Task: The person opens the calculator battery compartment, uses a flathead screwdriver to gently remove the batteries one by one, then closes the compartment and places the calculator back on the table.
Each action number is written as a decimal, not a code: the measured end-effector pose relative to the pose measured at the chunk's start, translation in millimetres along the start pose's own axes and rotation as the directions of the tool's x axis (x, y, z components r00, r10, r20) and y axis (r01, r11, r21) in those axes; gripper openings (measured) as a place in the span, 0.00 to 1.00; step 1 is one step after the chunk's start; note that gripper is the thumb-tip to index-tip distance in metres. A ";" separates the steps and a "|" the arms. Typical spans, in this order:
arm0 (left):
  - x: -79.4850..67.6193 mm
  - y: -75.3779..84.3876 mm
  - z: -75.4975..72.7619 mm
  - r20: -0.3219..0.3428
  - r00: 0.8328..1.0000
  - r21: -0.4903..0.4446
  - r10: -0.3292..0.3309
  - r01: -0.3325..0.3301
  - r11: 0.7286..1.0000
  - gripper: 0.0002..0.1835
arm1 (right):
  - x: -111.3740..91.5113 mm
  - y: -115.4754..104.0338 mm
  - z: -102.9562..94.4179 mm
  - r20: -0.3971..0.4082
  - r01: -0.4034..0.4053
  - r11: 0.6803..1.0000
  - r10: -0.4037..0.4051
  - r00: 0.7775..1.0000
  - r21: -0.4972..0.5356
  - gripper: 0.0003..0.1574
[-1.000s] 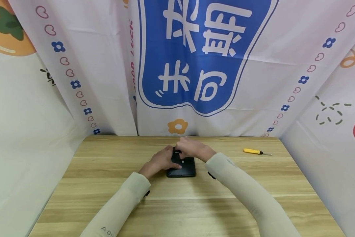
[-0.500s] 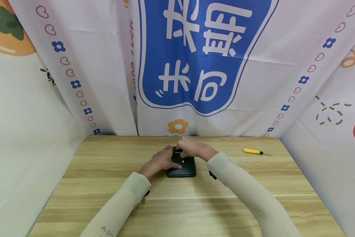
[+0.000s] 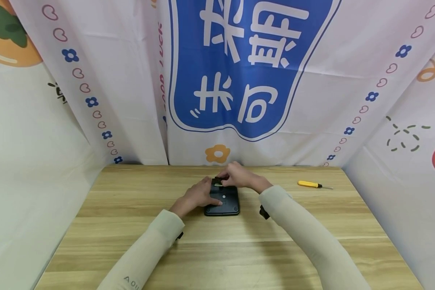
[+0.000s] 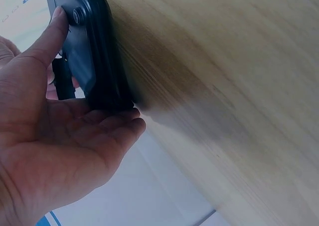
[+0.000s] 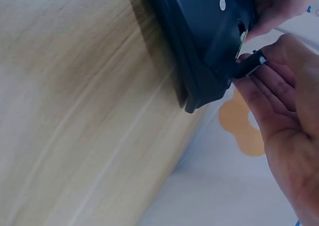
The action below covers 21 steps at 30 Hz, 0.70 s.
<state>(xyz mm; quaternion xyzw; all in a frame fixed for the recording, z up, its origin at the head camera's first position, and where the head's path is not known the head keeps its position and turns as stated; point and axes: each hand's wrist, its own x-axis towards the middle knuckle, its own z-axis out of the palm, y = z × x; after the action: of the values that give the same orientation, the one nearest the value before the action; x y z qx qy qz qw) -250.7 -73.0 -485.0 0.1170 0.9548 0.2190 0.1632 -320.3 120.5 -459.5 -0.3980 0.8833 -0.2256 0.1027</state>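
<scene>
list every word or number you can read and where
"未来可期": blue panel on white curtain, "来" cut at top
"OOD LUCK": same curtain, sideways, first letter unclear
"AO": left sleeve, rest unclear
Too small to read: round sticker on black device
Blurred: black lettering on left wall

A flat black gadget (image 3: pixel 224 208) with round corners lies on the wooden table (image 3: pixel 217 262), near the far edge. It has a small pale dot (image 5: pixel 223 4) on top. At its far end, something shiny (image 5: pixel 242 37) shows in a gap. A little black piece (image 5: pixel 251 64) sticks up there, tilted.
</scene>
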 end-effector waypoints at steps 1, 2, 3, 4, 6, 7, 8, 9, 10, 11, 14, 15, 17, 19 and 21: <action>0.3 -0.4 0.1 -0.002 1.000 0.001 0.002 -0.002 1.000 0.57 | -0.2 1.9 0.8 -0.014 -0.005 1.000 0.005 1.000 0.012 0.17; 0.6 -0.8 0.1 -0.006 1.000 0.003 0.003 -0.003 1.000 0.57 | -0.4 3.8 1.6 -0.029 -0.008 1.000 0.008 1.000 0.022 0.17; 0.7 -1.0 0.2 -0.009 1.000 0.003 0.006 -0.006 1.000 0.56 | -0.2 5.5 2.5 -0.044 -0.009 0.999 0.011 0.999 0.031 0.17; 0.8 -1.3 0.3 -0.010 1.000 0.004 0.007 -0.007 1.000 0.56 | -0.4 7.4 3.4 -0.058 -0.011 0.999 0.013 0.998 0.041 0.17; 0.8 -1.6 0.5 -0.013 1.000 0.002 0.011 -0.011 1.000 0.55 | -1.2 10.9 5.0 -0.078 -0.027 0.998 0.032 0.996 0.061 0.17; 0.9 -1.8 0.8 -0.014 1.000 0.000 0.013 -0.013 1.000 0.55 | -1.5 12.3 5.6 -0.086 -0.036 0.997 0.042 0.995 0.073 0.16; 0.8 -1.7 1.0 -0.014 1.000 -0.004 0.016 -0.016 1.000 0.55 | -2.1 13.8 6.2 -0.092 -0.048 0.994 0.057 0.994 0.096 0.16; 0.6 -1.6 1.2 -0.013 1.000 -0.010 0.018 -0.018 1.000 0.54 | -2.7 14.9 6.7 -0.095 -0.060 0.991 0.072 0.993 0.123 0.16; 0.5 -1.9 1.3 -0.013 1.000 -0.013 0.019 -0.019 1.000 0.54 | -3.8 15.8 6.9 -0.095 -0.075 0.984 0.091 0.991 0.160 0.16; 0.4 -2.0 1.4 -0.013 1.000 -0.017 0.021 -0.021 1.000 0.54 | -4.5 16.8 7.3 -0.094 -0.093 0.974 0.114 0.989 0.205 0.16; 0.0 -1.7 1.3 -0.013 1.000 -0.026 0.026 -0.026 0.999 0.54 | -6.6 19.8 8.8 -0.097 -0.129 0.929 0.173 0.980 0.346 0.16; -0.1 -1.6 1.1 -0.014 1.000 -0.027 0.026 -0.027 0.999 0.55 | -7.2 20.9 9.2 -0.099 -0.140 0.912 0.192 0.976 0.386 0.16; -0.4 -1.4 0.7 -0.017 0.999 -0.028 0.027 -0.027 0.999 0.55 | -8.7 22.8 9.7 -0.098 -0.170 0.873 0.240 0.966 0.457 0.16; -0.6 -1.5 0.6 -0.019 0.999 -0.028 0.025 -0.026 0.999 0.55 | -10.5 23.4 9.6 -0.091 -0.203 0.829 0.290 0.953 0.521 0.16; -0.7 -1.9 0.7 -0.019 1.000 -0.027 0.022 -0.022 0.999 0.55 | -12.2 24.0 9.4 -0.074 -0.241 0.775 0.347 0.935 0.584 0.17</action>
<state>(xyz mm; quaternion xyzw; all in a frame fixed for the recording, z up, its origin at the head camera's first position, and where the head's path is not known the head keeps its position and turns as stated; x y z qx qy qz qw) -250.2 -74.5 -486.3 0.1231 0.9519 0.2349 0.1532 -324.6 140.6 -479.2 -0.1842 0.8331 -0.4927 0.1708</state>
